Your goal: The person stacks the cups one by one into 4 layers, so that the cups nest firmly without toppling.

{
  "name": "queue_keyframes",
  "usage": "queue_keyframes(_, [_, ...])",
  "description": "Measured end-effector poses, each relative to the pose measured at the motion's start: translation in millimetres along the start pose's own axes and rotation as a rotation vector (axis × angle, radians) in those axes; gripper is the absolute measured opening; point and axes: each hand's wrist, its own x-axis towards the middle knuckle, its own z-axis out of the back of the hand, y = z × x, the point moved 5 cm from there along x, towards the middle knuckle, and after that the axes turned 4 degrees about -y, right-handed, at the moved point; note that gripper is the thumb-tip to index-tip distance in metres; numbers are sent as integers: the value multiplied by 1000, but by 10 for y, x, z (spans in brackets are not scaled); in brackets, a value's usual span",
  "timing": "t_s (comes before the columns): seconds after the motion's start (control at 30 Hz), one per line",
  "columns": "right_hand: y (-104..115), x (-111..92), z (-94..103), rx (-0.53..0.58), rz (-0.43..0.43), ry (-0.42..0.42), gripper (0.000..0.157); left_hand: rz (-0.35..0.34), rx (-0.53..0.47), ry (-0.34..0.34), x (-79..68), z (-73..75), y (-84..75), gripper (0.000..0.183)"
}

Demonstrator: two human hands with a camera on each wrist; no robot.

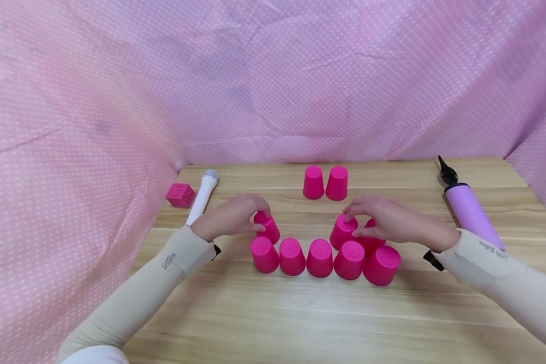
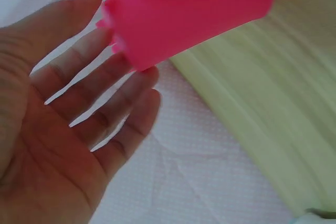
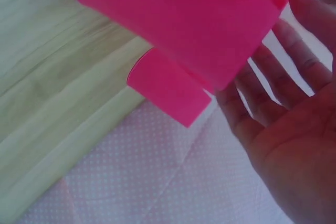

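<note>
In the head view my left hand (image 1: 241, 215) is at the top of an upside-down pink cup (image 1: 268, 231), thumb and fingers spread around its upper end. The left wrist view shows relaxed, parted fingers (image 2: 118, 111) with their tips right at the base edge of that cup (image 2: 189, 19). My right hand (image 1: 382, 218) reaches over another upside-down pink cup (image 1: 342, 233), fingertips at its top. Its fingers (image 3: 299, 59) are also loosely extended beside the cup (image 3: 178, 24) in the right wrist view. Another pink cup (image 1: 372, 245) is partly hidden under this hand.
Several upside-down pink cups stand in a front row, including a middle cup (image 1: 320, 259). Two more cups (image 1: 313, 183) stand at the back. Left lie a pink cube (image 1: 180, 195) and a white microphone (image 1: 203, 194); right, a purple pump (image 1: 473, 212). A dotted pink cloth (image 1: 273, 91) surrounds the table.
</note>
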Motion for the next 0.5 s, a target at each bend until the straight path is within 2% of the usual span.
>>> queue_keyframes(0.13, [22, -12, -28, 9, -37, -1, 37, 38, -45, -33, -34, -55, 53, 27])
queue_keyframes(0.33, [45, -23, -37, 16, -102, -2, 39, 98, -107, -47, -60, -90, 105, 30])
queue_keyframes(0.5, [52, -11, -28, 2, -104, -18, 39, 127, -141, -76, -82, -101, 124, 27])
